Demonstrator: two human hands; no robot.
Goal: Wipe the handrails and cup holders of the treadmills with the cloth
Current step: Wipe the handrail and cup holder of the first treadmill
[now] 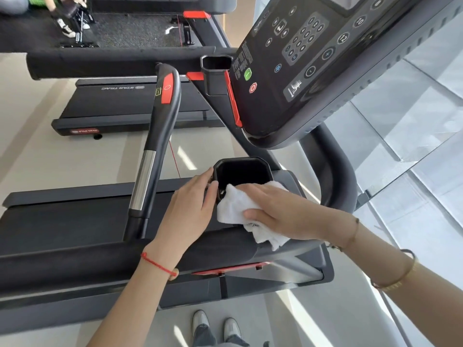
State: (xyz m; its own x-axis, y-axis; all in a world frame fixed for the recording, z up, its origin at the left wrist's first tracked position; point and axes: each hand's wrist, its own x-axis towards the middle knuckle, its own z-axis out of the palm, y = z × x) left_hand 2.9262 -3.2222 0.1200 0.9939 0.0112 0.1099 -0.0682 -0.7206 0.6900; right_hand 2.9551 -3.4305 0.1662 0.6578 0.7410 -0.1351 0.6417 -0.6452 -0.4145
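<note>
Both hands are working at the near cup holder (242, 175), a black angular pocket set below the console (333, 58). On its left side, the left hand (190, 209) is resting with straight, relaxed fingers against the holder's outer wall, fingertips touching the rim; a red string bracelet (157, 264) is sitting on that wrist. Just right of it, the right hand (275, 211) is lying flat on the white cloth (240, 211), fingers extended and pressing the cloth onto the holder's near rim, the thumb tucked along the cloth's lower edge. Part of the cloth is hanging down below the holder over the dark handrail (345, 176) frame. Gold bangles (398, 279) are showing on the right forearm.

Left of the holder, a centre grip bar (155, 151) with a chrome section and red stop button is rising from the deck. Beyond the holder, a second cup holder (216, 73) is standing beside the console. Below the holder, two grey shoes (215, 326) are showing on the pale floor.
</note>
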